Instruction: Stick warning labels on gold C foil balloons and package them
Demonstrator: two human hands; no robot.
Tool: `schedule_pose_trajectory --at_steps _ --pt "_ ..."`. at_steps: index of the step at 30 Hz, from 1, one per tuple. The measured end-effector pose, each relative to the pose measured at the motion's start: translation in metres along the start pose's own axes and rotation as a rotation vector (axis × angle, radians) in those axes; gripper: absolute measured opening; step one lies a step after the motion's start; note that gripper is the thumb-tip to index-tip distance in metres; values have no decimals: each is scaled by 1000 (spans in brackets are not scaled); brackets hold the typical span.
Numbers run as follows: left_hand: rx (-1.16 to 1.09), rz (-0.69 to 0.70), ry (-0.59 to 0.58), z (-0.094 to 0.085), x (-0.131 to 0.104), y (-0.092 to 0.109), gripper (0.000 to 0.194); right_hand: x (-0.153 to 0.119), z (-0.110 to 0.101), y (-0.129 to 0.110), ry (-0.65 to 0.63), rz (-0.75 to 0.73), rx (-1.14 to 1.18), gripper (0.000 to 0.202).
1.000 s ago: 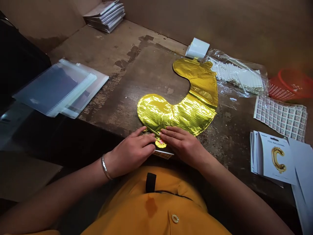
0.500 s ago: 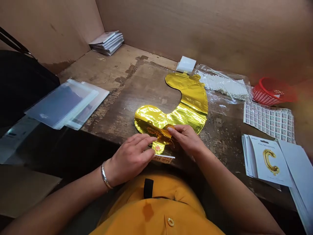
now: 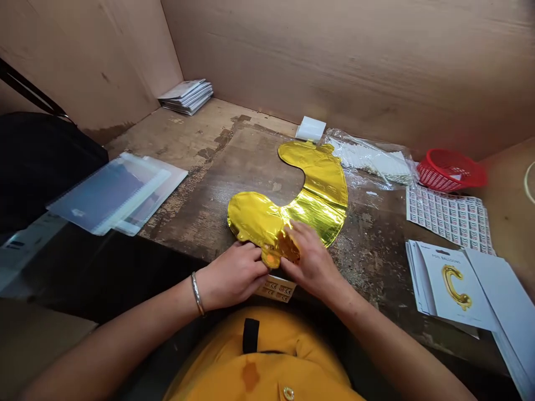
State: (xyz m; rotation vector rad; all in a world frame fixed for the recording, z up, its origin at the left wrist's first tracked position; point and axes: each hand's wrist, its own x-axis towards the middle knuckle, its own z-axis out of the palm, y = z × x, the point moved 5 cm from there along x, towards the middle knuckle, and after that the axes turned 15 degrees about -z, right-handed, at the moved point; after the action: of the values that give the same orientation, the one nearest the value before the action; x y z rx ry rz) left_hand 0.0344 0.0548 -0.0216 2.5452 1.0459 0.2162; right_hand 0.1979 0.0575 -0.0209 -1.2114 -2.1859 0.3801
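Balloon (image 3: 321,181) of flat gold foil looked light, slippery, easily creased; its edge (image 3: 344,195) seemed safest to hold. Right fingers (image 3: 296,227) pinched a fold (image 3: 287,248); left fingers (image 3: 252,257) curled, grip unclear.

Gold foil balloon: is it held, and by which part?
Yes: the right grip holds the gold foil balloon by a crumpled fold at its near edge. The left grip touches the small tab; whether it pinches is unclear.

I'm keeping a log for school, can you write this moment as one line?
left hand: at tab of gold foil balloon | right hand: gripping its folded part | CE-printed sheet: near both hands
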Motion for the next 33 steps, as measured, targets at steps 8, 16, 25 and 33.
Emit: schedule_pose_trajectory --at_steps 8,16,25,33 --pt "-106 3 2 2 -3 -3 19 60 -44 90 68 247 68 12" --pt "-187 -33 -3 2 -2 -7 15 133 -133 183 306 388 -325 29" --pt "-184 -15 -30 -1 2 -8 18 81 -56 95 -43 145 -507 12" --pt "-267 -37 16 -32 -4 7 23 13 -61 -30 22 -56 -262 24"
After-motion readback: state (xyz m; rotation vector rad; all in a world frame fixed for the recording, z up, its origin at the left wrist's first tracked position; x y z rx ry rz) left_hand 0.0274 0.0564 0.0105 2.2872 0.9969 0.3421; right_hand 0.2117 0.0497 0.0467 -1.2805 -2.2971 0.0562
